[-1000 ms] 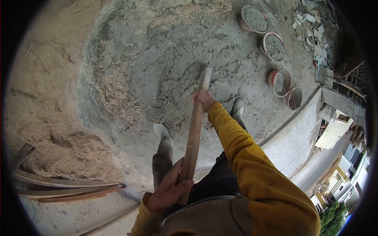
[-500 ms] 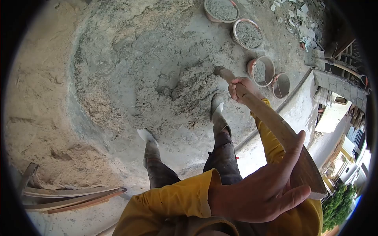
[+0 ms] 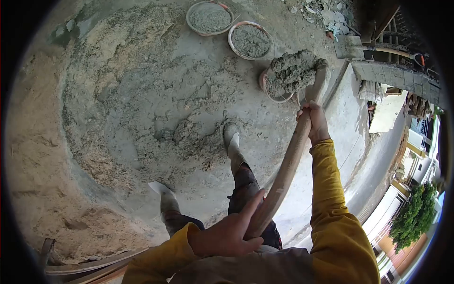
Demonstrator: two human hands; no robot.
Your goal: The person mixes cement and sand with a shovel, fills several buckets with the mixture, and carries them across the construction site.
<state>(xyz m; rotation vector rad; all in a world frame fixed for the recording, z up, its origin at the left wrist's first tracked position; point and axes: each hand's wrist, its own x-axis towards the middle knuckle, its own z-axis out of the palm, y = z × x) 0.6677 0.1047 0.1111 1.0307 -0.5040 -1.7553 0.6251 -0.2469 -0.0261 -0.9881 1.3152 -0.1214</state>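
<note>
The thick wooden handle [image 3: 283, 170] slants from the bottom middle to the upper right. My right hand [image 3: 314, 123] is wrapped round its upper part. My left hand [image 3: 229, 234] holds the near end, with one finger stretched along the wood and another beneath. At the far end, a heap of wet grey mortar [image 3: 293, 68] sits over a bucket [image 3: 264, 81], covering much of its opening. The tool's blade is hidden by the mortar.
Two mortar-filled buckets [image 3: 208, 18] [image 3: 249, 40] stand farther left. Wet mortar [image 3: 179, 90] spreads over the floor around my boots. A shovel [image 3: 350, 47] lies at upper right beside a low block edge [image 3: 402, 75]. Boards [image 3: 90, 267] lie at bottom left.
The handle's far end has swung right and away from the floor pile, bringing mortar over the bucket. Both hands moved with it, my left one toward the left. The view has shifted.
</note>
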